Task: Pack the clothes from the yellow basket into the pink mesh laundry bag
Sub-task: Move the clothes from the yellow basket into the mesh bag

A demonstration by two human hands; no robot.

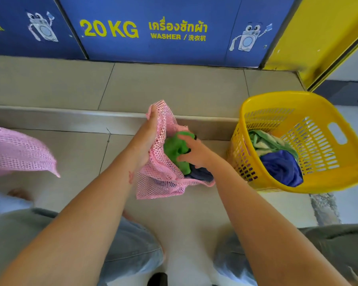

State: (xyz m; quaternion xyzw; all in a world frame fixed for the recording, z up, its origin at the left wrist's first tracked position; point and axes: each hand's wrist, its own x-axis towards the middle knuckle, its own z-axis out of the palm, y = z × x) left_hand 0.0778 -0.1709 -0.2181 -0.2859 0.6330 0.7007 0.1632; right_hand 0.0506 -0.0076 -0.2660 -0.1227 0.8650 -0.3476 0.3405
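Observation:
A pink mesh laundry bag [163, 182] sits on the tiled floor in the middle, its mouth held up by my left hand [148, 139], which grips the bag's rim. My right hand [194, 152] presses a green garment [175, 148] into the bag's opening, fingers curled on the cloth. A dark navy garment [203, 174] lies in the bag under it. To the right stands the yellow basket [327, 176], tilted toward me, holding a blue garment [281, 167] and a green-and-cream cloth [265, 142].
A second pink mesh bag [17, 153] lies at the left edge. A raised tiled step [70, 118] runs across behind the bag, with blue washer panels [153, 29] beyond. A yellow panel [318, 38] stands behind the basket. My knees in jeans fill the bottom.

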